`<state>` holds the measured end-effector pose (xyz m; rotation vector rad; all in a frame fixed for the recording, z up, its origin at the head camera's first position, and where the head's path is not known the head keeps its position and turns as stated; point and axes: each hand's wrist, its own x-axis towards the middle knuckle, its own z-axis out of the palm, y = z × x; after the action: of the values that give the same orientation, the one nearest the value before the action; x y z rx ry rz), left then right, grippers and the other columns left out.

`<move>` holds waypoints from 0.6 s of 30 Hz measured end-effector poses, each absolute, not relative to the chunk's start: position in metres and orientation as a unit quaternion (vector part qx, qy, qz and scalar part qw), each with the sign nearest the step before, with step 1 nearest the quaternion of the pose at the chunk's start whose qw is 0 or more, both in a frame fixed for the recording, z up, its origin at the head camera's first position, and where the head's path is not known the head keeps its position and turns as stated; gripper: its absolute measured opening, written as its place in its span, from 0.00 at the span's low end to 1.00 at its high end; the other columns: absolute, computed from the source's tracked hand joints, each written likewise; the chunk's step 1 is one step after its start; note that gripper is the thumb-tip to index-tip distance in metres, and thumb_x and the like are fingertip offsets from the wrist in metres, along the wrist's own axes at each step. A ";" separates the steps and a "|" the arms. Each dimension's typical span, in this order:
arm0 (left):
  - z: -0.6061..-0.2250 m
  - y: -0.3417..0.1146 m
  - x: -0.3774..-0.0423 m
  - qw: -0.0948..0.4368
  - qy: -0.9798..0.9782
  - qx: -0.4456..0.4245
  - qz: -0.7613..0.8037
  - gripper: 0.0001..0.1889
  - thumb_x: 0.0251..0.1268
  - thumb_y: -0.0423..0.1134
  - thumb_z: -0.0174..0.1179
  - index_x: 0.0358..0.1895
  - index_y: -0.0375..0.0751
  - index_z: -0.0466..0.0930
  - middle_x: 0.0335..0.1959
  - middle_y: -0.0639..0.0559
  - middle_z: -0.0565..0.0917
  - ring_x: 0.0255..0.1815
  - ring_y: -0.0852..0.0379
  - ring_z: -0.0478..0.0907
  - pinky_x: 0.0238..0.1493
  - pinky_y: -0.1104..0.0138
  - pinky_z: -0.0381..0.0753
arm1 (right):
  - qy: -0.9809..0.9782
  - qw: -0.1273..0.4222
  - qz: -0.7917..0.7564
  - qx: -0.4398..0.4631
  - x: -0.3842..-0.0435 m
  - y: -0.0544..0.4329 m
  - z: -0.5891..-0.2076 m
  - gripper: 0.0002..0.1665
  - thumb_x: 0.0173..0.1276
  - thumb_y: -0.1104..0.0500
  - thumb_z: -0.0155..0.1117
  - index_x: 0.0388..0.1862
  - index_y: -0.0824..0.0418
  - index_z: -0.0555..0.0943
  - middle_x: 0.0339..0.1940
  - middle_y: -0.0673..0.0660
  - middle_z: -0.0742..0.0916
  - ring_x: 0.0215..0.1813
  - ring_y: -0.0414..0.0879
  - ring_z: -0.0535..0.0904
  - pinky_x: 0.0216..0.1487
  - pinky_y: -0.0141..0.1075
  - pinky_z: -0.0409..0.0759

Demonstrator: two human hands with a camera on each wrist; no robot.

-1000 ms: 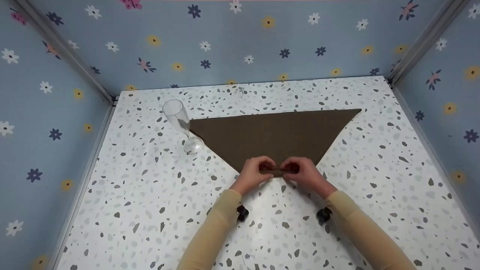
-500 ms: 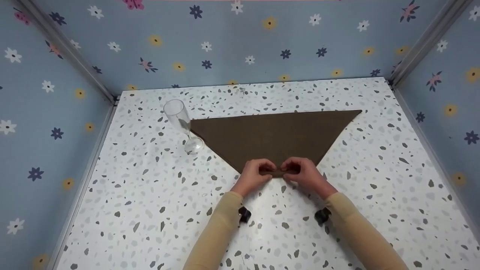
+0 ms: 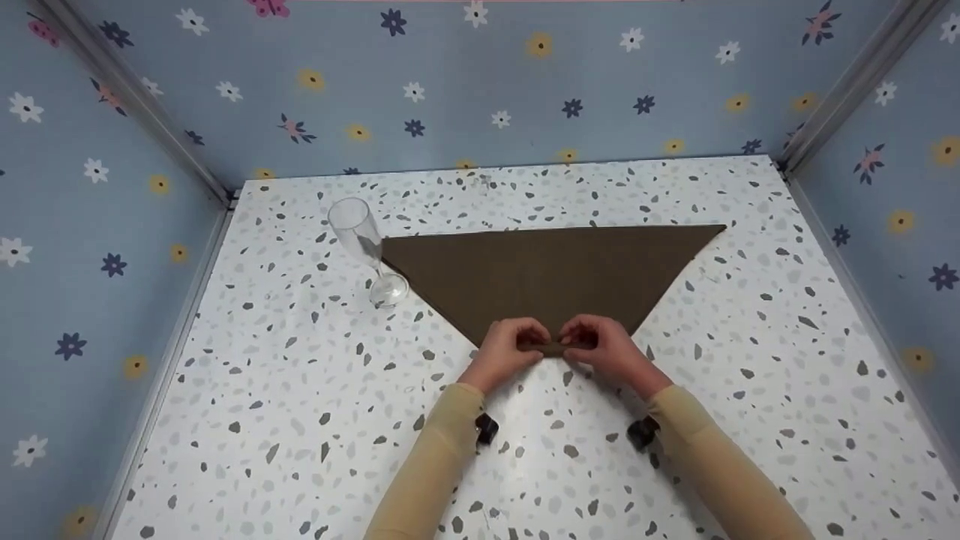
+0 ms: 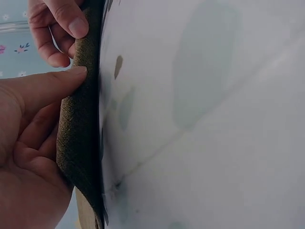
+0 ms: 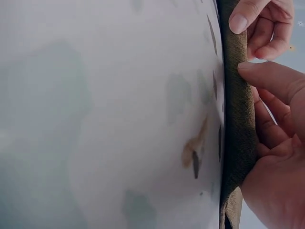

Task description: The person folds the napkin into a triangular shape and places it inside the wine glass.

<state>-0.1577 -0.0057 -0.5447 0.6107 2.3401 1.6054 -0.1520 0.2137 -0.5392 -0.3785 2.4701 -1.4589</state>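
A brown cloth napkin (image 3: 540,277) lies on the table, its long straight edge at the far side and its sides narrowing toward me. The near edge is rolled into a narrow band. My left hand (image 3: 508,346) pinches this rolled edge between thumb and curled fingers, also seen in the left wrist view with the thumb (image 4: 57,85) on the roll. Just beside it, my right hand (image 3: 606,346) grips the same roll, its thumb (image 5: 267,76) on the near face. Both hands hide parts of the roll.
A clear stemmed glass (image 3: 358,234) stands upright left of the napkin, its base close to the napkin's left side. The speckled white table (image 3: 300,420) is bounded by blue flowered panels (image 3: 450,82) at the back and sides.
The napkin's far right corner has shifted slightly toward me. Both hands stay at the near rolled edge with barely any movement.
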 end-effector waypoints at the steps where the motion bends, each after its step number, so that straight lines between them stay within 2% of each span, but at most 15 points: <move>1: -0.545 -0.006 -0.158 0.118 0.800 0.210 0.549 0.11 0.57 0.24 0.65 0.41 0.41 0.83 0.38 0.54 0.84 0.42 0.60 0.80 0.47 0.68 0.78 | 0.850 0.122 -0.496 -0.129 -0.152 0.213 -0.539 0.12 0.59 0.68 0.70 0.42 0.60 0.83 0.36 0.50 0.85 0.41 0.45 0.80 0.44 0.39 0.79; 10: -0.548 -0.002 -0.164 0.088 0.818 0.227 0.522 0.08 0.58 0.26 0.64 0.39 0.39 0.83 0.36 0.52 0.85 0.41 0.61 0.81 0.45 0.71 0.78 | 0.864 0.095 -0.481 -0.117 -0.150 0.211 -0.535 0.07 0.62 0.67 0.68 0.39 0.59 0.84 0.36 0.50 0.85 0.39 0.45 0.79 0.42 0.38 0.79; 18: -0.544 -0.001 -0.165 0.085 0.834 0.201 0.507 0.06 0.60 0.26 0.63 0.39 0.38 0.81 0.36 0.52 0.84 0.41 0.60 0.80 0.45 0.70 0.78 | 0.866 0.078 -0.477 -0.126 -0.152 0.209 -0.534 0.10 0.61 0.69 0.66 0.37 0.56 0.85 0.35 0.48 0.86 0.39 0.44 0.80 0.41 0.38 0.80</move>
<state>-0.1653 -0.0007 -0.5438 0.5992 2.4870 1.5112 -0.1516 0.2093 -0.5344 -0.3781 2.5949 -1.4288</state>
